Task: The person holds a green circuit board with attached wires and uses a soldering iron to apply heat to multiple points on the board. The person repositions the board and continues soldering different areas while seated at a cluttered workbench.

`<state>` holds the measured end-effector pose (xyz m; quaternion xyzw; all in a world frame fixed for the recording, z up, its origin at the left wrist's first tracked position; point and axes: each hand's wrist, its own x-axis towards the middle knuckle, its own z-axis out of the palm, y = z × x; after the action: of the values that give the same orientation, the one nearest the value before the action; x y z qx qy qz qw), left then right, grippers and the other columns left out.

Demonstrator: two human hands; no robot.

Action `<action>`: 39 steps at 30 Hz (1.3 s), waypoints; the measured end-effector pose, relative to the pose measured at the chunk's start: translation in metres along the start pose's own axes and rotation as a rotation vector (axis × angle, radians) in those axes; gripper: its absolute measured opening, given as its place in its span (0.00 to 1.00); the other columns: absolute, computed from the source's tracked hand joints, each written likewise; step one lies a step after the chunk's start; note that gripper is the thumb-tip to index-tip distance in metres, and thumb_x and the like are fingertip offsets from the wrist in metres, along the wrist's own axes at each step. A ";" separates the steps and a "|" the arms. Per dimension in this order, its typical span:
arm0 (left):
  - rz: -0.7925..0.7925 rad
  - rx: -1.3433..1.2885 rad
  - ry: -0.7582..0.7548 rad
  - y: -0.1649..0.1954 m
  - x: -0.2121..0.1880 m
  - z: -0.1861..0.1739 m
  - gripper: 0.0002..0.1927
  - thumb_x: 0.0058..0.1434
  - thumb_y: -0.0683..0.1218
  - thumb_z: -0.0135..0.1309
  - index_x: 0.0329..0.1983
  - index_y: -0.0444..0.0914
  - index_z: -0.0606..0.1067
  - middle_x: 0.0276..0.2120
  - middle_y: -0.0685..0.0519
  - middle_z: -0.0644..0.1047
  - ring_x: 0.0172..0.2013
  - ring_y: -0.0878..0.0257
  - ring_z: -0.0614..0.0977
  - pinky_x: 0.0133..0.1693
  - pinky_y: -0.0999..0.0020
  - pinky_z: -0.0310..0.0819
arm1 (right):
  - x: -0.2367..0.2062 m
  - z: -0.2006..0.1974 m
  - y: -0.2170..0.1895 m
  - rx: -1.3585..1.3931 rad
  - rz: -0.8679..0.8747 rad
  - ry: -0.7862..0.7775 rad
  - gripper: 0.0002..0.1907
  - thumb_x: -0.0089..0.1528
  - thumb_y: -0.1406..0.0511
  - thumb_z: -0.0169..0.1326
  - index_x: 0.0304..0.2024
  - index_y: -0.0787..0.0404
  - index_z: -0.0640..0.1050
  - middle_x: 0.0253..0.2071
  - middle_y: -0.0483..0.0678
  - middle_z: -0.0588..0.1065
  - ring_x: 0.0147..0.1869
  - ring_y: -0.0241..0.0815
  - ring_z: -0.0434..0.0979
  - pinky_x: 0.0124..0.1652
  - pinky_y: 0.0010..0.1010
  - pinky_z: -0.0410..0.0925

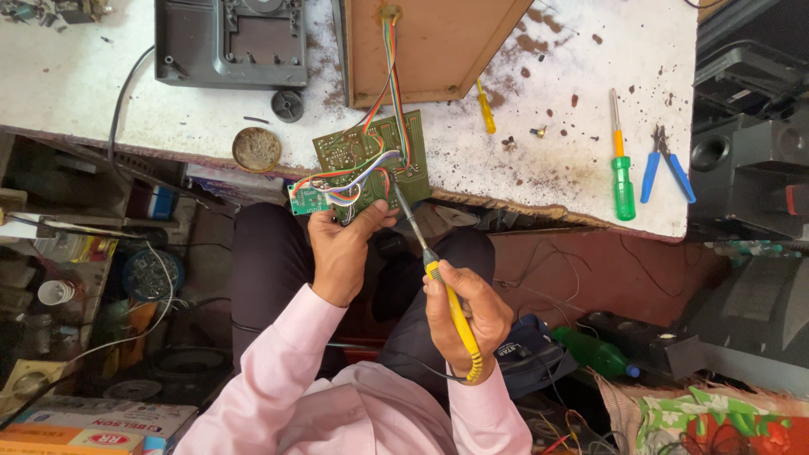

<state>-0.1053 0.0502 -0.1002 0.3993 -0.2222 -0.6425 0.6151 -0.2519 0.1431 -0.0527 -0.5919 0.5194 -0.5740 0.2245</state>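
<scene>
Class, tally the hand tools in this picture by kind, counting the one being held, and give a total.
Soldering iron, yellow handle, held in the right hand: 1
Screwdrivers, one green and one small yellow: 2
Pliers, blue handles: 1
Total: 4

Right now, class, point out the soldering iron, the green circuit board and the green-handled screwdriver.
soldering iron point(455, 316): head view, on its yellow handle in the right hand.
green circuit board point(371, 152): head view, on the board's middle.
green-handled screwdriver point(623, 187): head view, on its green handle.
</scene>
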 end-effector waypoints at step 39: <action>0.003 0.024 0.007 0.002 -0.001 0.003 0.11 0.63 0.33 0.58 0.49 0.30 0.78 0.42 0.46 0.83 0.39 0.56 0.87 0.39 0.64 0.84 | -0.015 -0.002 0.011 0.107 0.194 0.072 0.11 0.66 0.72 0.56 0.51 0.69 0.78 0.38 0.55 0.82 0.38 0.38 0.84 0.40 0.28 0.78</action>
<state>-0.1065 0.0500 -0.0962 0.4086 -0.2282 -0.6375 0.6120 -0.2547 0.1528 -0.0685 -0.5052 0.5504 -0.5973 0.2916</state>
